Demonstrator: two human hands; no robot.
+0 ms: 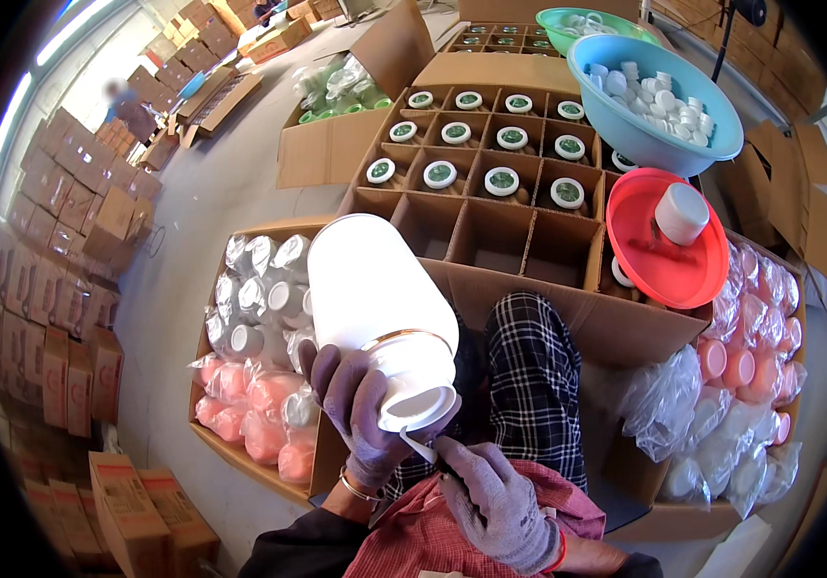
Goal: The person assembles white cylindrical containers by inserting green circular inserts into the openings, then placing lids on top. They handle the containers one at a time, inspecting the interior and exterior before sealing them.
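My gloved left hand (355, 409) is wrapped round the neck end of a large white bottle (380, 289), which lies tilted with its open mouth toward me. A thin brownish line circles the bottle near its shoulder. Closed in my gloved right hand (500, 506) is a small tool with a thin curved blade (420, 446); its handle is mostly hidden by the fingers. The blade's tip is at the lower rim of the bottle's mouth. Just beyond the bottle stands a divided cardboard carton (500, 231), holding several jars with white-and-green tops (502, 181) in its cells.
A red basin (625, 260) with a white cap (682, 214) rests on the carton's right corner, beside a blue basin (591, 87) of white caps. Boxes of bagged pink and clear items flank me, left (259, 405) and right (741, 366). Stacked cartons (66, 173) line the left.
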